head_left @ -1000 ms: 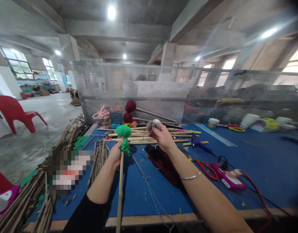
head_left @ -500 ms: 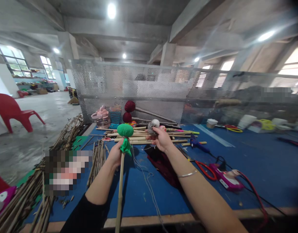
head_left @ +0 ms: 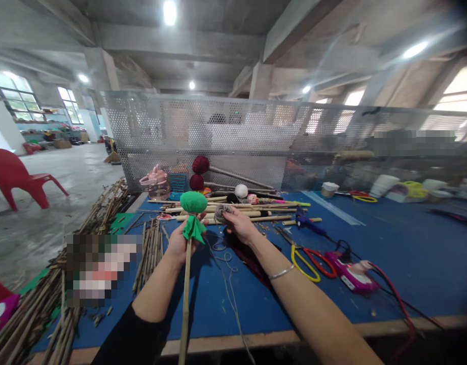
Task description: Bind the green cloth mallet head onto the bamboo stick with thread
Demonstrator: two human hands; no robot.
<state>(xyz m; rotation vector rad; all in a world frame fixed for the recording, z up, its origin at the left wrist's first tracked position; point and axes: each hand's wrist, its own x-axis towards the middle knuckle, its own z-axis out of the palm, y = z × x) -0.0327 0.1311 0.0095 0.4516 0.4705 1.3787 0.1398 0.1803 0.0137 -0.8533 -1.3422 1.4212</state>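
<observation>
Jutting past the table edge (head_left: 214,346), the stick (head_left: 185,299) slants.

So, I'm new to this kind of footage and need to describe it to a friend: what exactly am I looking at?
There's no machine here, just one person's two bare hands. Every picture comes from a single camera worn on that person's head, looking forward and down.

The left hand holds a pale stick topped with a rounded bundle of green cloth. The right hand pinches a small coil of grey string, and loose strands trail over the blue tabletop.

Also on it: short brown sticks to the left, scissors with yellow and red handles to the right, a blue corded tool, and a white ball farther back.
</observation>
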